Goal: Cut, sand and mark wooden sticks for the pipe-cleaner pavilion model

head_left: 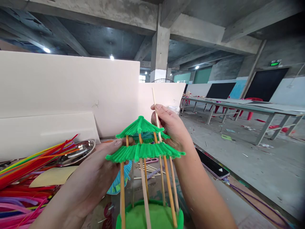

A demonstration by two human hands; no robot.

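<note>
A model pavilion with a two-tier green pipe-cleaner roof (145, 151) stands in front of me on several wooden sticks, above a round green base (145, 216). My left hand (107, 156) grips the left side of the roof between its tiers, the thumb on top and some fingers hidden behind. Pinched in my right hand (169, 122) is a thin pale wooden stick (154, 98), held nearly upright with a slight tilt. Its lower part passes in front of the upper roof's right edge; whether it touches the roof I cannot tell.
Colourful pipe cleaners (35, 159) and a shiny metal bowl (77, 152) lie at left. Behind the pavilion are loose sticks (151, 168) and a blue fan-shaped piece (119, 183). A phone (212, 163) with a purple cord rests at right. White boards (71, 86) rise behind the table.
</note>
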